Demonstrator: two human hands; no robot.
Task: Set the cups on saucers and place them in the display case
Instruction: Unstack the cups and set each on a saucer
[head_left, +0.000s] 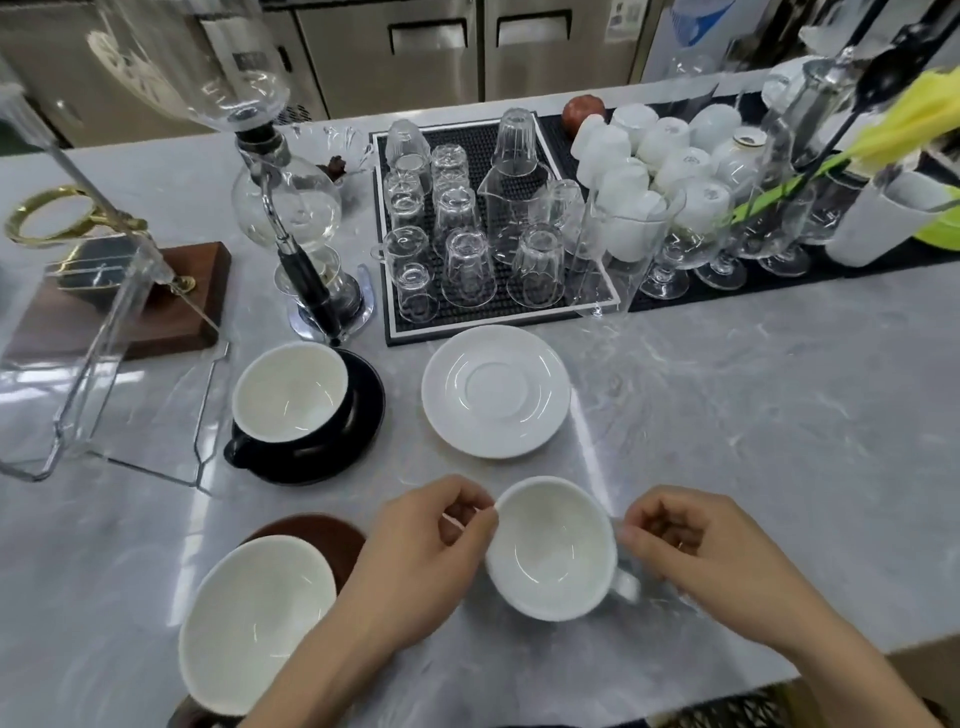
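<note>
I hold a white cup (553, 548) above the grey counter near its front edge. My left hand (421, 556) pinches the cup's left rim, and my right hand (696, 545) grips its handle on the right. Just beyond the cup lies a bare white saucer (496, 391). Left of that saucer a black cup with a white inside (291, 397) sits on a black saucer (358, 436). At the lower left a brown cup with a white inside (257, 621) rests on a brown saucer (322, 535). A clear acrylic display case (111, 374) stands open at the left.
A black mat (400, 332) holds several upturned glasses behind the white saucer. A siphon coffee maker (306, 228) stands beside it. White cups (670, 156) and stemmed glasses crowd the back right. A wooden stand (171, 306) sits at the far left.
</note>
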